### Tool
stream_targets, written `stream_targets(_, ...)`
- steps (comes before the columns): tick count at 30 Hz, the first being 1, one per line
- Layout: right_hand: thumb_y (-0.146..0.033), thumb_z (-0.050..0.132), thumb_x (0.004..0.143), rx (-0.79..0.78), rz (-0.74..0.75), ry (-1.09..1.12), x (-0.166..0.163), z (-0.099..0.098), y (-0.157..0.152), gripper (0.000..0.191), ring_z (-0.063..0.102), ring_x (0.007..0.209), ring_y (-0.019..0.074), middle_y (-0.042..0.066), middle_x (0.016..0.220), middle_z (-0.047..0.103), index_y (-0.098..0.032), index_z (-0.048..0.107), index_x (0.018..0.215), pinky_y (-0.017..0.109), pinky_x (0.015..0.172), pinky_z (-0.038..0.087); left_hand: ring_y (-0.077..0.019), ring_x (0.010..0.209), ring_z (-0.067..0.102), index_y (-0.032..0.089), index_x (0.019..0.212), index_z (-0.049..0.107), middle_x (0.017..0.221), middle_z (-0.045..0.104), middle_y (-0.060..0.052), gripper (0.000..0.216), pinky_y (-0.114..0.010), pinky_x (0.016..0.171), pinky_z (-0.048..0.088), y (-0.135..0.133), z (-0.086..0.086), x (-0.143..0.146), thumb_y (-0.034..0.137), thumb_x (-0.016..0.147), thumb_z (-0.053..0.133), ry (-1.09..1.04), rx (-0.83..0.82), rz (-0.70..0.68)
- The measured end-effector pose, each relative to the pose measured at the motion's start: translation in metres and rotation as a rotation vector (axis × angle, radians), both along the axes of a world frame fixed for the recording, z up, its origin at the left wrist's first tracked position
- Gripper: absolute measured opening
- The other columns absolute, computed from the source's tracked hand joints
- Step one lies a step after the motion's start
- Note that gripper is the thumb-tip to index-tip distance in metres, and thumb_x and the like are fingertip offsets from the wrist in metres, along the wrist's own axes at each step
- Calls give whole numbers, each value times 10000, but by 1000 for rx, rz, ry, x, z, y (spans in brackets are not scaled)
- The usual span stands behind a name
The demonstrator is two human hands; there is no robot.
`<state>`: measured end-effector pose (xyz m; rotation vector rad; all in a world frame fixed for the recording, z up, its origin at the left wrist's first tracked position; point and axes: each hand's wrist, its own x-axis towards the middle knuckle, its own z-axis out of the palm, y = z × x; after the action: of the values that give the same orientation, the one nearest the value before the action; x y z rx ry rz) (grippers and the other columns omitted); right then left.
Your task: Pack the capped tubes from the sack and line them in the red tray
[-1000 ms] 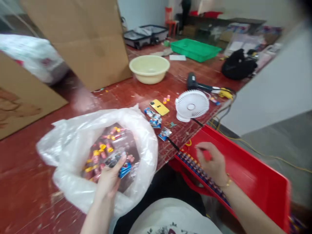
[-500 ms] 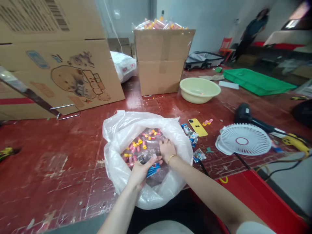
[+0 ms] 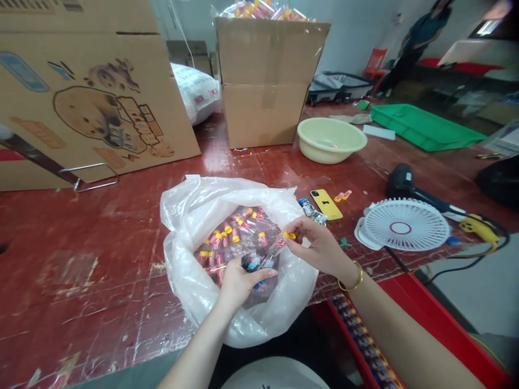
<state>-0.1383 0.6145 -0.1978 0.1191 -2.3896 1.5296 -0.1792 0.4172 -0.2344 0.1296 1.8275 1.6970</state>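
Note:
A white plastic bag (image 3: pixel 184 270) stands with its rim rolled wide, holding many small clear tubes (image 3: pixel 227 232) with yellow caps and pink contents. Over its opening my left hand (image 3: pixel 237 283) is closed around small printed plastic packets (image 3: pixel 255 263), blue and dark with clear parts. At the bag's right rim my right hand (image 3: pixel 318 246) pinches one small capped tube (image 3: pixel 279 245) by its yellow end. The tube tilts down toward the packets; whether its tip is inside one, I cannot tell.
Beyond the bag stand a carton (image 3: pixel 267 86) heaped with wrapped tubes and a pale basin (image 3: pixel 330 138). At right are a yellow phone (image 3: pixel 326 204), loose packets (image 3: pixel 311 210), a white fan (image 3: pixel 401 227), a heat gun (image 3: pixel 417 192) and a green tray (image 3: pixel 425 127). A printed box (image 3: pixel 93 108) stands left.
My right hand has risen out of the bag and moved right, now with a capped tube in its fingers. The left hand still holds the packets, tipped more upright. The view has shifted slightly.

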Motion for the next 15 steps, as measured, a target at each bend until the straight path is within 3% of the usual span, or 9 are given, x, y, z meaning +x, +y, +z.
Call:
stream_targets(4,-136,589,776,139,46,-34,-8,8,0,58,507,641,98,-11,745,599,-187,584,803,247,627,438,-110,402,481,169,544,529,427,560,26,331,-222,438,369,1,1,0,312,584,825,32,-44,-7)
stream_targets(11,-246,625,782,-93,68,-199,-19,-3,-5,74,496,573,95,-19,673,579,-178,594,777,243,543,415,-111,425,500,157,609,589,473,595,18,248,-213,441,385,4,0,3,273,603,808,-14,-5,-26)
stream_targets(15,-273,640,786,-98,60,-187,-19,-4,-6,104,499,575,96,-19,663,578,-178,600,772,243,539,418,-97,421,482,150,598,608,458,577,30,261,-199,432,372,5,4,3,228,538,849,-43,-11,-42)
